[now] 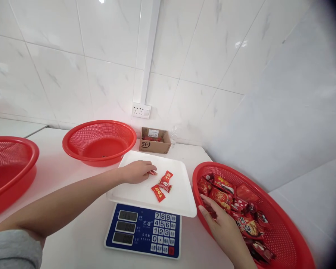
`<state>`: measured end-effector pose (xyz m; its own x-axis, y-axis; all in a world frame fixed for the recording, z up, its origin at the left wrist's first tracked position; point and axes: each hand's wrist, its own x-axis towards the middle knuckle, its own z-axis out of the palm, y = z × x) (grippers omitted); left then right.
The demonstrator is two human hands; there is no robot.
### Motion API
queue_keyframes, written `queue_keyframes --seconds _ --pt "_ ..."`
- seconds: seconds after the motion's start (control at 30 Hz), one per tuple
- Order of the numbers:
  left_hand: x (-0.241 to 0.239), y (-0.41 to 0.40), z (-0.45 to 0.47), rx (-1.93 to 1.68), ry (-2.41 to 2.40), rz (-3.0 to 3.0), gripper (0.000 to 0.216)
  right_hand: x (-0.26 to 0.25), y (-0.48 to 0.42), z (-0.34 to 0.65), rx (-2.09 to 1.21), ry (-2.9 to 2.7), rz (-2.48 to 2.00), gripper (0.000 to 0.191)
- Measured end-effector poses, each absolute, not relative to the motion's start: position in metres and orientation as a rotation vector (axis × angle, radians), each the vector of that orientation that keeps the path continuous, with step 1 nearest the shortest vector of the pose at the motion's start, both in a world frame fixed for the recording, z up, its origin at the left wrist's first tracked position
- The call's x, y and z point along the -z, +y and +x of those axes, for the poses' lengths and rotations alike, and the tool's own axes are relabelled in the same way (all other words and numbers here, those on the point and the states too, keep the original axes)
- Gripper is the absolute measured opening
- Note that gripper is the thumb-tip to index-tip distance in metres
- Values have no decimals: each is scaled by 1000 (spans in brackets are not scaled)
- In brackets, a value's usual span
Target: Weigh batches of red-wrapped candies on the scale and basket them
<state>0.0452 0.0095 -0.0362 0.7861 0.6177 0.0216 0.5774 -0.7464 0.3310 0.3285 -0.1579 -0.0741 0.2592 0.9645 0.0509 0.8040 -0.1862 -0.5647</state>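
Note:
A white tray (134,194) rests on a blue electronic scale (145,231). Three red wrapped candies (162,185) lie on the tray. My left hand (137,171) reaches over the tray, its fingertips pinched on another small red candy (152,172) at the tray surface. My right hand (222,224) lies inside the red basket (285,239) on the right, fingers stretched flat over the pile of red snack packets (235,200), holding nothing that I can see.
Two more red baskets stand on the white counter, one at the back (99,141) and one at the far left (8,168). A small cardboard box (154,140) sits against the tiled wall below a power socket (141,110).

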Motion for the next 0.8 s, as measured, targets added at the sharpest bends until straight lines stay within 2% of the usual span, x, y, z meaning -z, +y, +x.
queue_keyframes --seconds 0.2,0.53,0.67,0.8 --pt "29 12 22 -371 1258 2552 38 73 -157 328 -455 -1585 -2049 54" --pt "-1 45 -48 -445 1962 2361 40 72 -158 325 -430 -1584 -2060 54" --pt "1 49 -57 -448 1965 2414 38 72 -158 325 -429 -1602 -2051 55" --pt "10 26 -26 -439 1594 2641 37 70 -159 324 -400 -1607 -2068 55"
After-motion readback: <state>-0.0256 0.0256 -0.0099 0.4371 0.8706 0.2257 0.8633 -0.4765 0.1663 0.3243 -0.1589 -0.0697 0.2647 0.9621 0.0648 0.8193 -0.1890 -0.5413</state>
